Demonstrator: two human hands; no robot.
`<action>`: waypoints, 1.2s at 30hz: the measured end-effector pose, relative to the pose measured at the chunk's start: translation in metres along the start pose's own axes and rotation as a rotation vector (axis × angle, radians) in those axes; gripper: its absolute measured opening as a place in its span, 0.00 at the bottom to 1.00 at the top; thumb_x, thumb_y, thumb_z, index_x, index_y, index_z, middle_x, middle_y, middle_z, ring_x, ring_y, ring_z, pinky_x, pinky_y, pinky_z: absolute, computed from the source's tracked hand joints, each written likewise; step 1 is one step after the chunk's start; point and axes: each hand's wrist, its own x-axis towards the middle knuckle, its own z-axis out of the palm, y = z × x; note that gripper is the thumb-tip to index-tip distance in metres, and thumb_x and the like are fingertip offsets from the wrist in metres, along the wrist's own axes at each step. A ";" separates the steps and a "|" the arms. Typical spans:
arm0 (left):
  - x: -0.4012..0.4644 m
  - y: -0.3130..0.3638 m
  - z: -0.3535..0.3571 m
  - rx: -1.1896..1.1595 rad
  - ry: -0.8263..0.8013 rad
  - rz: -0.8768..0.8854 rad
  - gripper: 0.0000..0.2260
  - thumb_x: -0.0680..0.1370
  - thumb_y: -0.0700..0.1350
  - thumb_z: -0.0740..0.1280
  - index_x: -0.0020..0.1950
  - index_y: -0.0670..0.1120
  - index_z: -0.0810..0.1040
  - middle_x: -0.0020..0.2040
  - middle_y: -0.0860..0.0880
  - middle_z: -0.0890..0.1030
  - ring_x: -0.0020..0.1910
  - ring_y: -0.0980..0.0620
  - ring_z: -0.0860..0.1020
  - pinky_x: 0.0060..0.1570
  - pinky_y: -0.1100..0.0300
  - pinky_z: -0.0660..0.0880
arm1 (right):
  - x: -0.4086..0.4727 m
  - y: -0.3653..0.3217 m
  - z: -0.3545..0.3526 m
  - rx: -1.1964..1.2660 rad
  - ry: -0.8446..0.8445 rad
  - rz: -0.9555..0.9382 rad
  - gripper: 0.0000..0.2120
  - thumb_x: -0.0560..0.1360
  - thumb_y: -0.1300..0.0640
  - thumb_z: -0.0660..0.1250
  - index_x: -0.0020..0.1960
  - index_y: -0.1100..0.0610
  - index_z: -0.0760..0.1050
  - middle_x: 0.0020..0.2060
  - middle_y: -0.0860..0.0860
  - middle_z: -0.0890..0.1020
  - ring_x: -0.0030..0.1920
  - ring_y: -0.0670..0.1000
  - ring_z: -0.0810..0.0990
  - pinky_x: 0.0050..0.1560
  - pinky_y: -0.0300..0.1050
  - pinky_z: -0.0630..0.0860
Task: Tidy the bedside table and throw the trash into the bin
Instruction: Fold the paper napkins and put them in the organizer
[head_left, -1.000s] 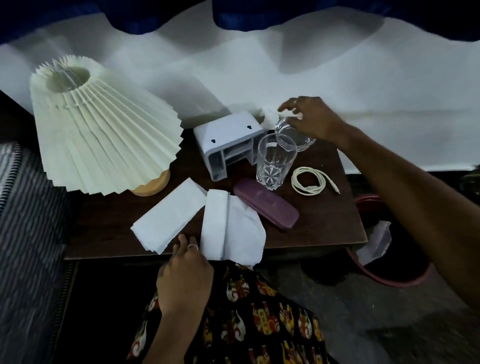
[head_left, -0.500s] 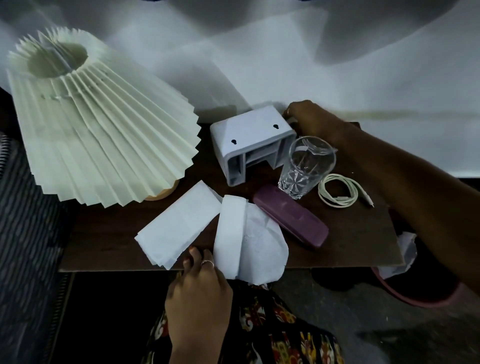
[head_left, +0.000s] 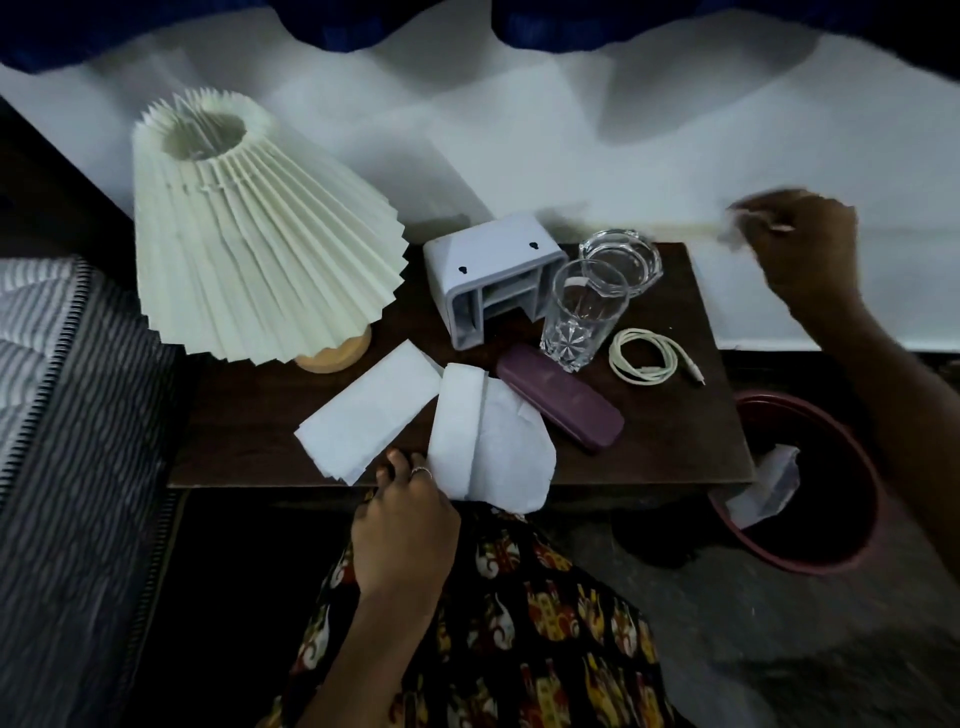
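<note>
1. Fingers (head_left: 753, 218) of the right hand (head_left: 800, 244): closed around a pale scrap, looks like crumpled tissue (head_left: 730, 231). It's motion-blurred, so I can't confirm what it is. The hand is up past the back right corner of the bench (head_left: 675, 441).
2. Left hand (head_left: 405, 525): fingertips curled at the bench's front edge, touching the folded papers (head_left: 374, 410). No clear grip visible.
3. Bin (head_left: 810, 556): on the floor to the right of the bench, below the right forearm, with crumpled paper (head_left: 769, 488) already inside.
4. Carry the scrap wide of the drinking glass (head_left: 582, 312) and glass ashtray (head_left: 623, 260); both could tip.
5. Release low over the bin opening, since light paper drifts.
6. Next likely trash: the loose papers at the front edge.
</note>
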 end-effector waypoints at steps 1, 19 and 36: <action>-0.001 0.000 -0.001 -0.005 -0.005 0.006 0.21 0.80 0.44 0.50 0.73 0.45 0.63 0.77 0.44 0.58 0.71 0.43 0.67 0.62 0.47 0.70 | -0.016 0.015 -0.012 -0.018 0.041 0.078 0.11 0.73 0.62 0.64 0.52 0.64 0.81 0.48 0.57 0.84 0.50 0.53 0.81 0.42 0.24 0.69; -0.019 0.000 -0.002 -0.240 0.094 0.024 0.24 0.79 0.43 0.54 0.76 0.45 0.56 0.77 0.48 0.58 0.72 0.43 0.65 0.66 0.46 0.67 | -0.189 0.140 -0.032 0.343 -0.097 1.145 0.19 0.76 0.61 0.65 0.64 0.68 0.71 0.59 0.66 0.77 0.53 0.60 0.77 0.56 0.54 0.77; 0.044 0.036 -0.058 -0.793 0.061 0.120 0.33 0.80 0.43 0.61 0.78 0.43 0.44 0.62 0.44 0.76 0.59 0.47 0.76 0.45 0.72 0.64 | -0.012 -0.111 0.010 0.202 -0.461 0.178 0.16 0.76 0.52 0.65 0.61 0.56 0.75 0.56 0.53 0.81 0.50 0.50 0.79 0.54 0.43 0.73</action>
